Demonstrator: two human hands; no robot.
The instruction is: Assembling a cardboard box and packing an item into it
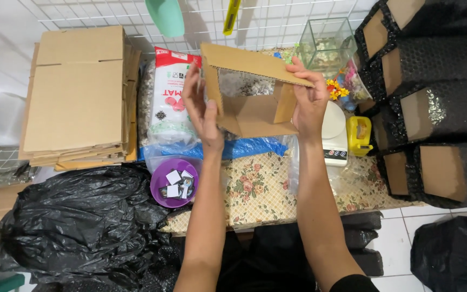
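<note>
Both of my hands hold a small brown cardboard box (249, 111) up above a low table with a floral cover (255, 189). The box is opened out, its flaps spread and its inside facing me. My left hand (204, 111) grips the box's left wall, fingers along the edge. My right hand (308, 97) clasps its right side, thumb on the upper flap. Behind the box lie a white printed bag (171, 100) and a clear bag of pale gravel (244, 84).
A stack of flat cardboard sheets (79, 97) lies at left. A purple bowl (175, 183) with small packets sits near my left arm. Black plastic bags (82, 221) fill the lower left. A white scale (335, 135), yellow tape dispenser (359, 135), glass tank (328, 43) and bubble-wrapped parcels (439, 103) stand at right.
</note>
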